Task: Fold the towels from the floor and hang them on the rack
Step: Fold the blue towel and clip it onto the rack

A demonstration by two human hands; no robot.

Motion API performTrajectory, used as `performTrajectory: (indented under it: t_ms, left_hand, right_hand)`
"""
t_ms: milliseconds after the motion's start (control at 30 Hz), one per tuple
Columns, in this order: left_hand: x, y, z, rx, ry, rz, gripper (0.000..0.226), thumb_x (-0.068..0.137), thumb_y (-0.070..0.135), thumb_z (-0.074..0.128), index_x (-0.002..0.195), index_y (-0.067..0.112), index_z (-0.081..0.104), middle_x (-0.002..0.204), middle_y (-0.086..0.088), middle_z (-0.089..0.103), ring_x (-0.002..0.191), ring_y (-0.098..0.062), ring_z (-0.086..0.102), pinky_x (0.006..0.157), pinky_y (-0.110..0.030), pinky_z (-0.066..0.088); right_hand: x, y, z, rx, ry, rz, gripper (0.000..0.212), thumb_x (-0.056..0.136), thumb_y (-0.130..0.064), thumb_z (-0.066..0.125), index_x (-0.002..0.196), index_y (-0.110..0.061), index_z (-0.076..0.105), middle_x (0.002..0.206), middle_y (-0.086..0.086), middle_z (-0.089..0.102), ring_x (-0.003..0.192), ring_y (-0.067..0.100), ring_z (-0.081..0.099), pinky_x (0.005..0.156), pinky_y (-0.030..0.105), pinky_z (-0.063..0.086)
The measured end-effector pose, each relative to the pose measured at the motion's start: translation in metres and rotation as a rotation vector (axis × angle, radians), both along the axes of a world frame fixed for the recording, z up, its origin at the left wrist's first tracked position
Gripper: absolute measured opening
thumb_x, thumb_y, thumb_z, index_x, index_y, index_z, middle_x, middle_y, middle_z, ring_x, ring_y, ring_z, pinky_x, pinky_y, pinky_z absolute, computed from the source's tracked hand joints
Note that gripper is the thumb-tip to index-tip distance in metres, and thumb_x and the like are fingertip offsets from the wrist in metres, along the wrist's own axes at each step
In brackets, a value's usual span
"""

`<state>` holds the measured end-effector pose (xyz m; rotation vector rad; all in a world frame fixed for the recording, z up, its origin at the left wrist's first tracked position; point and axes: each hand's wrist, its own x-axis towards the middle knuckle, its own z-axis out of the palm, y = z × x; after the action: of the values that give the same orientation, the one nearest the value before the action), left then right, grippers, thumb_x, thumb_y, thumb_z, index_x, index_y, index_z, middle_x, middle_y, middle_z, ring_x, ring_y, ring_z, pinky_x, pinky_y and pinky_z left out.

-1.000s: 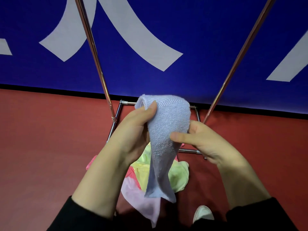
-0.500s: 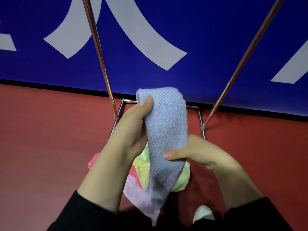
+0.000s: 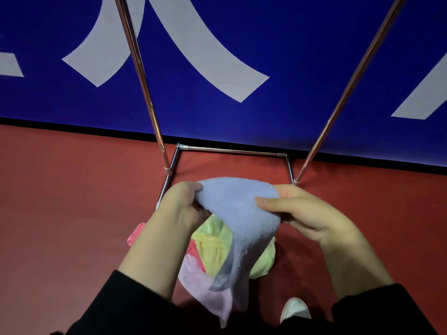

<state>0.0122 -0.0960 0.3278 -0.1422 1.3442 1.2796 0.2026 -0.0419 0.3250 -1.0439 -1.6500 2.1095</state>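
Both of my hands hold a pale blue towel (image 3: pixel 244 223) in the air in front of me. My left hand (image 3: pixel 179 209) grips its left edge and my right hand (image 3: pixel 302 213) pinches the right edge, thumb lying on top. The cloth is spread between them and its lower end hangs down toward me. Below it on the red floor lies a heap of towels: a yellow-green one (image 3: pixel 212 245), a pink one (image 3: pixel 196 281) and a coral one (image 3: pixel 135 235), partly hidden by my arms. The metal rack (image 3: pixel 232 151) stands behind, its top bar out of view.
Two slanted rack poles (image 3: pixel 142 76) rise left and right of my hands, joined by base bars on the red floor (image 3: pixel 60 201). A blue wall banner (image 3: pixel 302 44) with pale shapes stands close behind. A white shoe tip (image 3: pixel 295 308) shows at the bottom.
The towel was held upright, draped over my left fingers; now it is lowered and pulled out wide between both hands. My right hand moved from its lower part up to the right edge.
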Motion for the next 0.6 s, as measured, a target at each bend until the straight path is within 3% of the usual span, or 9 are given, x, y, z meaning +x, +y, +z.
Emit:
performTrajectory:
  t_ms: [67,100,167,200,300,433,500,600]
  left_hand:
    - [0.009,-0.002,0.002,-0.100,0.073,-0.117,0.016,0.095,0.009,0.042,0.082,0.005,0.051,0.078,-0.009,0.051,0.073,-0.022,0.050,0.075,-0.034,0.043]
    - [0.012,-0.003,0.003,-0.112,0.149,-0.153,0.015,0.095,0.012,0.045,0.083,0.004,0.049,0.083,-0.009,0.050,0.077,-0.023,0.049,0.076,-0.035,0.043]
    - [0.015,-0.001,0.001,-0.027,0.326,-0.175,0.016,0.095,0.017,0.050,0.106,0.006,0.056,0.105,-0.006,0.057,0.091,-0.022,0.053,0.068,-0.031,0.040]
    - [0.014,0.001,-0.002,0.051,0.414,-0.218,0.024,0.096,0.020,0.051,0.118,0.012,0.057,0.115,-0.001,0.061,0.099,-0.019,0.056,0.071,-0.029,0.040]
    - [0.019,0.002,-0.002,0.321,0.614,-0.445,0.028,0.101,0.024,0.043,0.122,0.020,0.061,0.115,0.001,0.069,0.104,-0.014,0.064,0.085,-0.023,0.048]
    - [0.033,0.000,0.000,0.472,0.711,-0.618,0.044,0.103,0.036,0.031,0.109,0.013,0.068,0.103,-0.001,0.072,0.093,-0.008,0.067,0.081,-0.012,0.049]
    - [0.034,-0.001,-0.003,0.457,0.803,-0.710,0.059,0.099,0.053,0.025,0.094,0.017,0.071,0.095,0.003,0.073,0.090,-0.007,0.066,0.089,-0.021,0.048]
    - [0.031,0.000,-0.007,0.389,0.930,-0.810,0.076,0.086,0.075,0.026,0.078,0.007,0.058,0.078,-0.008,0.064,0.072,-0.017,0.056,0.083,-0.038,0.047]
  right_hand:
    - [0.002,0.001,0.004,0.002,0.013,-0.062,0.017,0.075,-0.026,0.069,0.087,-0.019,0.078,0.094,0.001,0.075,0.088,0.010,0.068,0.080,0.026,0.048]
    - [0.003,0.002,0.007,0.007,0.007,-0.082,0.017,0.074,-0.028,0.067,0.084,-0.020,0.078,0.090,0.000,0.074,0.084,0.009,0.068,0.078,0.026,0.047]
    - [0.004,0.002,0.009,0.017,-0.005,-0.088,0.009,0.074,-0.027,0.072,0.077,-0.019,0.076,0.080,-0.003,0.073,0.074,0.006,0.067,0.068,0.021,0.046]
    - [0.004,0.003,0.009,0.017,-0.003,-0.076,0.009,0.074,-0.026,0.071,0.074,-0.017,0.074,0.074,-0.004,0.071,0.068,0.005,0.065,0.062,0.018,0.045]
    - [0.002,0.000,0.011,-0.011,0.015,-0.017,0.009,0.076,-0.020,0.069,0.073,-0.011,0.066,0.063,-0.002,0.065,0.056,0.006,0.061,0.050,0.013,0.043]
    - [0.003,0.000,0.010,-0.001,0.007,0.062,0.016,0.074,-0.020,0.069,0.083,-0.008,0.074,0.094,0.010,0.072,0.085,0.016,0.067,0.070,0.022,0.049]
    - [0.004,0.001,0.009,-0.008,-0.009,0.077,0.034,0.071,-0.024,0.070,0.094,0.001,0.072,0.114,0.019,0.067,0.098,0.024,0.064,0.081,0.030,0.046]
    - [0.005,0.002,0.009,-0.036,0.001,0.088,0.037,0.073,-0.019,0.068,0.101,0.006,0.068,0.103,0.019,0.070,0.095,0.025,0.066,0.082,0.030,0.049]
